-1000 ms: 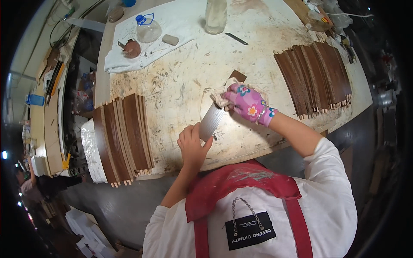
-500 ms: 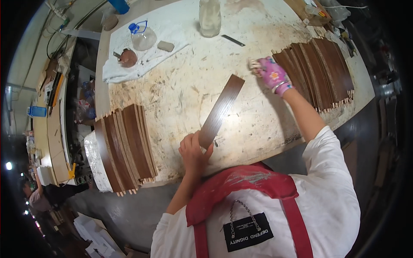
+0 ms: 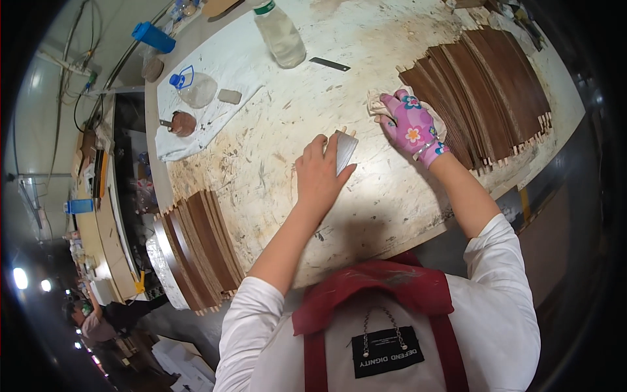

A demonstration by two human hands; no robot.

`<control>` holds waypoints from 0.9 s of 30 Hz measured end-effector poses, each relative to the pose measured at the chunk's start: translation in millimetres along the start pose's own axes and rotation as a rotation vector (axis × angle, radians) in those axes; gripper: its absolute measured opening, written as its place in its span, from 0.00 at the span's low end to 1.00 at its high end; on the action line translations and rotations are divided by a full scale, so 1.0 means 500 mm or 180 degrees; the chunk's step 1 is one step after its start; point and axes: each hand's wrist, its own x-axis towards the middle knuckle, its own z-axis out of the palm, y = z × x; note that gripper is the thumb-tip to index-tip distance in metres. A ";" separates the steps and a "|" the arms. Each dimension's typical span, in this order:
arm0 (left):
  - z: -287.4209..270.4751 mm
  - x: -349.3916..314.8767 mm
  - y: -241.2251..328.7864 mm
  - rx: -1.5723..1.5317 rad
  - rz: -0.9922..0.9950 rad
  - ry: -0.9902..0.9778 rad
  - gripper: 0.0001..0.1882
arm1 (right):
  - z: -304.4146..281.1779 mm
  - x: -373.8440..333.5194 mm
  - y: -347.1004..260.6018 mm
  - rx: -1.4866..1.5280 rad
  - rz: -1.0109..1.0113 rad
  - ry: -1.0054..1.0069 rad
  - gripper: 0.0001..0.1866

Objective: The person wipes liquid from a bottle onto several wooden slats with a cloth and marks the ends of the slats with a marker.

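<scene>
My bare left hand (image 3: 321,171) is closed around a brown wooden board (image 3: 346,149) over the middle of the table. Most of the board is hidden by the hand; a shiny face and small dowel pegs at its far end show. My right hand (image 3: 413,125), in a pink flowered glove, grips a crumpled pale cloth (image 3: 431,116). It is just left of a large row of dark brown boards (image 3: 486,98) with pegs sticking out of their ends. Another row of boards (image 3: 204,245) lies at the table's left front.
Across the worn white table (image 3: 274,170) are a clear bottle (image 3: 281,38), a black blade (image 3: 330,64) and a white towel (image 3: 189,140). A clear jug (image 3: 196,90), a grey block (image 3: 229,97) and a reddish-brown lump (image 3: 183,124) rest on the towel. Another person (image 3: 101,323) is far left.
My left hand has moved away from the table's front edge with the board, which now appears much shorter. My right hand has come slightly nearer with the cloth. The view has shifted.
</scene>
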 end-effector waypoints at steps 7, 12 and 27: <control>0.025 0.007 -0.002 0.0203 0.0185 -0.0376 0.31 | -0.075 0.016 -0.017 -0.0640 -0.0671 0.0522 0.23; 0.007 -0.029 0.006 0.0144 0.0536 -0.0449 0.26 | -0.037 0.207 -0.037 0.0084 -0.0528 0.0033 0.13; -0.026 -0.141 -0.032 -0.0461 0.0988 -0.0800 0.27 | 0.106 0.410 -0.079 -0.1145 -0.0176 -0.1530 0.12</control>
